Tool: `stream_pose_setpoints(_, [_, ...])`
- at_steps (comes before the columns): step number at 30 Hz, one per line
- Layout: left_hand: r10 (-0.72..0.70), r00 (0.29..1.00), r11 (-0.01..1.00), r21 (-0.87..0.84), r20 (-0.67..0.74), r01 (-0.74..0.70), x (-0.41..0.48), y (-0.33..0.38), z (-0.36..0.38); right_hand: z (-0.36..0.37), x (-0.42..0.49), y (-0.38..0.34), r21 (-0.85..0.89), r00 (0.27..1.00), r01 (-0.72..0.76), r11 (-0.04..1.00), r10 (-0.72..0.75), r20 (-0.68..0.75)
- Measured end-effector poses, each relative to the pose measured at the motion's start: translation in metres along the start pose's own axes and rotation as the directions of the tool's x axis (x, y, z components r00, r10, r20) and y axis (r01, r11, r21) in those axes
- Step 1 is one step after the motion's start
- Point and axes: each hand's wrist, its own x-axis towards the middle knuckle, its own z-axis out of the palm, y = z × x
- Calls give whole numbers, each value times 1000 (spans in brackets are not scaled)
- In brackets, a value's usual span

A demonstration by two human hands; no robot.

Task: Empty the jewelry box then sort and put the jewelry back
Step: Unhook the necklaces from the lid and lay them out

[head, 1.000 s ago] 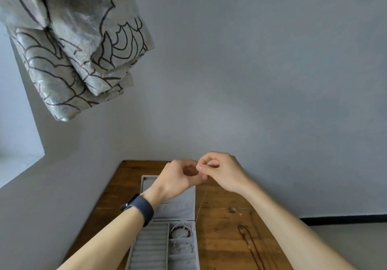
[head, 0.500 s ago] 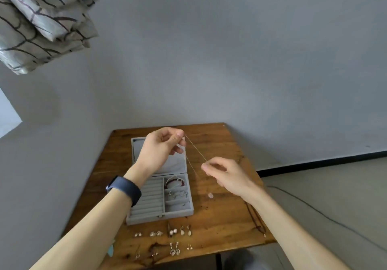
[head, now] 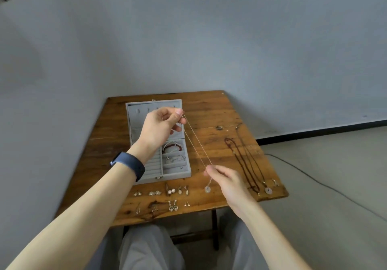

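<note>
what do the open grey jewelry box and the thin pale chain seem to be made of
The grey jewelry box looks like matte fabric, perhaps velvet, with no shine and padded ridged slots. The thin pale chain is probably fine metal, drawn straight and faintly catching light; links too small to tell.

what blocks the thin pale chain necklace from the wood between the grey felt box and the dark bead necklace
Nothing visible. The left hand and right hand hold the thin chain necklace over that bare wood.
</note>
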Motion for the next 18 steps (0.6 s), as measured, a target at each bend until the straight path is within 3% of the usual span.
stream_pose_setpoints(4, [-49, 998, 998, -39, -46, 47, 2, -3, 5, -4, -15, 18, 246, 993, -80, 966, 57, 101])
stream_pose_setpoints(8, [-126, 989, 992, -28, -79, 125, 9, -11, 10, -11, -32, 41, 258, 991, -102, 961, 76, 110])
stream_pose_setpoints(18, [-286, 958, 957, 53, -14, 287, 18, -49, 54, -33, -56, 72, 172, 997, 0, 985, 14, -80])
